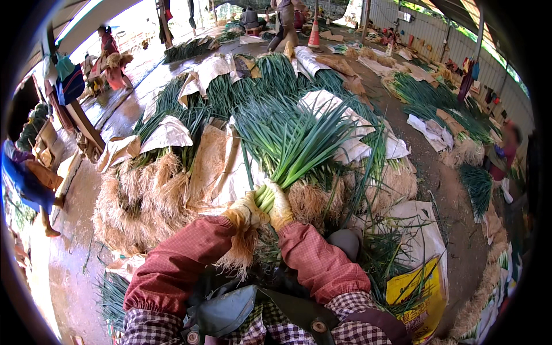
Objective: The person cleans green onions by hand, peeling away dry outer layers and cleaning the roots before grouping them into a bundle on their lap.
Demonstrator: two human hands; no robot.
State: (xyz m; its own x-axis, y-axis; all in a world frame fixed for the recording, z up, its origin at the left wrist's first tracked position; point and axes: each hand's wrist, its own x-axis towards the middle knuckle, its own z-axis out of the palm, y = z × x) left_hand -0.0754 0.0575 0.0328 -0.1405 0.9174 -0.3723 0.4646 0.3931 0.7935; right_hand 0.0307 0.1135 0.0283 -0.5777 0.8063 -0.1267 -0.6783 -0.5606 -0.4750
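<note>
A bunch of green onions [293,144] is standing upright at frame centre, its stalks fanning upward. The gloved left hand [246,211] and right hand [280,208] are both clasping its pale base, above heaped onion piles [149,195] and sacks [417,287].

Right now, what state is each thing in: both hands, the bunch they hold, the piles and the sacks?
Left hand: gloved, closed on the scallion bunch.
Right hand: gloved, closed on the same bunch.
Scallion bunch: held up, leaves fanned away, roots hanging.
Scallion piles: lying on the ground, roots outward.
Sacks: spread flat.
</note>
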